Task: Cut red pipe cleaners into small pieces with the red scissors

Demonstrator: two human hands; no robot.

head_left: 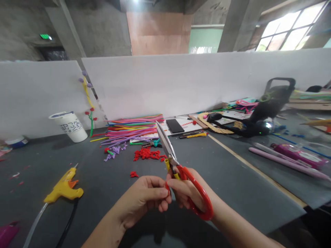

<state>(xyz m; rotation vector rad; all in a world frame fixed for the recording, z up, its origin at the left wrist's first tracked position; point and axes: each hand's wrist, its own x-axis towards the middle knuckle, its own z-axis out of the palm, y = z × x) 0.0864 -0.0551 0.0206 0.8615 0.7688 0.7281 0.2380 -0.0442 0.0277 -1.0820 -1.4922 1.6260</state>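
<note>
- Basically, left hand (148, 193) grip pinched small red piece (167, 188) above bench (106, 187)
- Right hand (190, 188) grip wrapped red-handled scissors (184, 171), blades forward
- Working room lay between left hand and glue gun (62, 187); tan strip (248, 164) ran right

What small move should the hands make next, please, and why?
Probably a light pinch and twist of the small red piece. The left hand holds it, and the thumb of the right hand is close beside it. That hand also holds the scissors, but their blades point away from the piece, so finger shaping seems more fitting than a cut.
</note>
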